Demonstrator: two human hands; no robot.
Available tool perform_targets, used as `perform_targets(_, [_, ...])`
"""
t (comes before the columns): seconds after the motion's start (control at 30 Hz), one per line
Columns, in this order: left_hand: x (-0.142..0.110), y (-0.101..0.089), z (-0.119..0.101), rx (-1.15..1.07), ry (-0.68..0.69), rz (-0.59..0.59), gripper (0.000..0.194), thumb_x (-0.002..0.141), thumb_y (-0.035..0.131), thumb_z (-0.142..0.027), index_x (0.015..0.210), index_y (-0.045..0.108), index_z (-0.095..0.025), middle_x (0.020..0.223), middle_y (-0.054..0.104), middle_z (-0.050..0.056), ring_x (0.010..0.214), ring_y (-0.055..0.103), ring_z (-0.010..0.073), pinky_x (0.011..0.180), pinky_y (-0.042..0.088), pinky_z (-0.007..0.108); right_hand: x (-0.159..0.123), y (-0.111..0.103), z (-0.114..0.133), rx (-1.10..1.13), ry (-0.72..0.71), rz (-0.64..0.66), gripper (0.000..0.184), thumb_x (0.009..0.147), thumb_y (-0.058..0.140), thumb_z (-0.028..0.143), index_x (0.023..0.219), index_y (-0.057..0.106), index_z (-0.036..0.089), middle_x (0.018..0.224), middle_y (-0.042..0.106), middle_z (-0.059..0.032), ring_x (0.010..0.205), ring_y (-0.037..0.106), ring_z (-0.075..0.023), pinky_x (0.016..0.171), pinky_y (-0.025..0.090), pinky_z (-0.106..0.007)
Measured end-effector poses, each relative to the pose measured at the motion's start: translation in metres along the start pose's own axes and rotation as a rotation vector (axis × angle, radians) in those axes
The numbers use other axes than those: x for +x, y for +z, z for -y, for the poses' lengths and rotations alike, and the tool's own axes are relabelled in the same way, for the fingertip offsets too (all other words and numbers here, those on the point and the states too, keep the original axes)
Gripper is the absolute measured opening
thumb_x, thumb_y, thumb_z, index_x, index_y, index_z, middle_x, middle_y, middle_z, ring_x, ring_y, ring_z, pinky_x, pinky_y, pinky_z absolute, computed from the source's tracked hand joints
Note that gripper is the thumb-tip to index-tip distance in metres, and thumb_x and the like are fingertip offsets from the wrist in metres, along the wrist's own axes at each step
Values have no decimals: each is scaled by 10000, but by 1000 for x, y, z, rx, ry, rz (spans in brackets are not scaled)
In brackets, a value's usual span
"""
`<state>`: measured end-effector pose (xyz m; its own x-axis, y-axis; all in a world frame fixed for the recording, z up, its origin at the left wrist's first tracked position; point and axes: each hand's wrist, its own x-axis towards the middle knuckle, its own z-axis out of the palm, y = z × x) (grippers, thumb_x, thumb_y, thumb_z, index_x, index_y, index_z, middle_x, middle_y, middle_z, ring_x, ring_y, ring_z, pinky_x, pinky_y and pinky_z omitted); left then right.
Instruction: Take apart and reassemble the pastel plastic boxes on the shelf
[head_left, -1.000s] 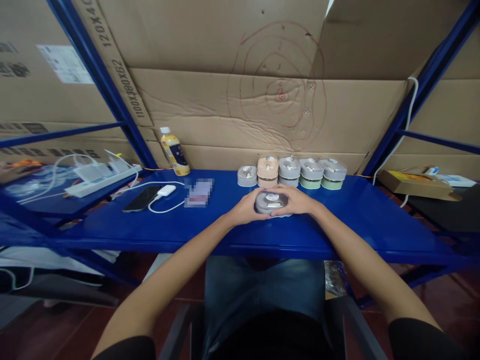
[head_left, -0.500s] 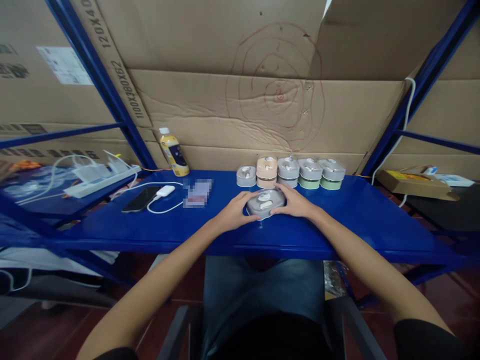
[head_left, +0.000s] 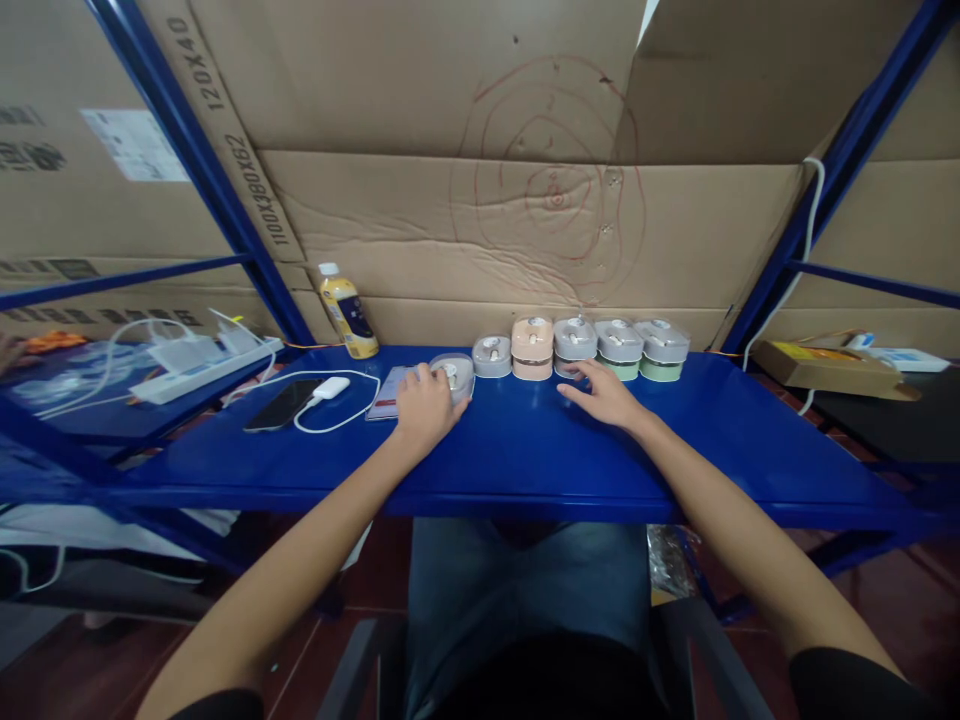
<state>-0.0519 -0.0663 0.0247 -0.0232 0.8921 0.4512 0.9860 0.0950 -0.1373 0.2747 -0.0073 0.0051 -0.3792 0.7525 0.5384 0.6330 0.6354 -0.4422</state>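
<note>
My left hand (head_left: 426,408) is closed around a grey lidded box (head_left: 459,372), beside the left end of a row of similar boxes and partly over a printed sheet (head_left: 384,396). My fingers cover much of the box. My right hand (head_left: 601,393) has its fingers apart and holds nothing, just in front of the row. That row has a single grey box (head_left: 492,357), a peach stack (head_left: 532,350), a grey stack (head_left: 574,342) and two grey-over-green stacks, one in the middle right (head_left: 619,346) and one at the end (head_left: 661,350).
On the blue table (head_left: 517,460) a phone (head_left: 283,405) lies at the left with a white charger (head_left: 331,388) and its cable. Behind stands a yellow bottle (head_left: 349,312). A power strip (head_left: 206,370) is farther left. An open carton (head_left: 832,368) lies at the right.
The grey box has moved from between both hands to the left and back, held by my left hand. My right hand has let go of it and shifted slightly right.
</note>
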Motion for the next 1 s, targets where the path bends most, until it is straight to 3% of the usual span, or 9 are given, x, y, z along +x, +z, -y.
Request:
perform_targets(0.13, [21, 5, -11, -43, -111, 71, 767, 896, 664, -681, 1337, 567, -62, 1283, 636, 317, 1188, 631, 472, 975, 497, 480, 1, 2, -7, -1, 14, -15, 381, 971, 684, 486, 1227, 733, 208, 1159, 738, -132, 983, 720, -286, 918, 611, -490])
perform_targets(0.23, [26, 8, -16, -79, -155, 116, 793, 888, 684, -639, 1373, 509, -36, 1250, 655, 327, 1165, 661, 463, 966, 506, 465, 2, 3, -9, 16, 22, -18, 378, 968, 684, 486, 1207, 739, 199, 1117, 736, -126, 943, 722, -274, 893, 614, -481])
perform_targets(0.5, [2, -3, -14, -178, -157, 124, 919, 793, 749, -526, 1491, 411, -33, 1309, 629, 327, 1186, 664, 482, 916, 562, 488, 3, 2, -8, 28, 29, -14, 346, 960, 698, 462, 1178, 740, 197, 1126, 739, -122, 921, 726, -257, 881, 622, -462])
perform_targets(0.67, [-5, -10, -2, -263, -151, 73, 1040, 778, 751, -516, 1569, 317, 2, 1322, 625, 340, 1197, 672, 498, 962, 561, 533, 7, -17, -7, 16, 46, -112, 377, 952, 688, 504, 1164, 740, 197, 1129, 745, -134, 900, 727, -264, 886, 614, -463])
perform_targets(0.77, [11, -13, 2, -341, -186, 10, 1116, 766, 768, -526, 1595, 270, 31, 1324, 621, 369, 1202, 672, 520, 973, 560, 551, 12, -41, -21, 9, 117, -296, 396, 944, 656, 528, 1147, 734, 197, 1113, 745, -137, 927, 720, -289, 888, 605, -484])
perform_targets(0.83, [31, -17, -1, -408, -210, -27, 1155, 741, 793, -522, 1606, 255, 24, 1326, 629, 368, 1207, 673, 524, 976, 559, 554, 15, -60, -41, -37, 227, -532, 410, 950, 617, 536, 1137, 722, 187, 1129, 732, -154, 1009, 706, -316, 935, 587, -507])
perform_targets(0.93, [69, -19, -19, -501, -214, -55, 1082, 758, 794, -557, 1577, 332, -21, 1339, 640, 351, 1228, 665, 514, 1003, 541, 557, 14, -82, -82, -176, 484, -954, 446, 961, 554, 540, 1159, 689, 163, 1228, 670, -205, 1190, 647, -368, 1072, 505, -587])
perform_targets(1.0, [95, -17, -37, -521, -212, -22, 1036, 749, 818, -547, 1541, 389, -36, 1354, 636, 350, 1249, 649, 518, 1016, 525, 557, 9, -91, -110, -143, 644, -1055, 477, 941, 557, 559, 1191, 671, 169, 1299, 636, -215, 1257, 618, -383, 1109, 473, -600])
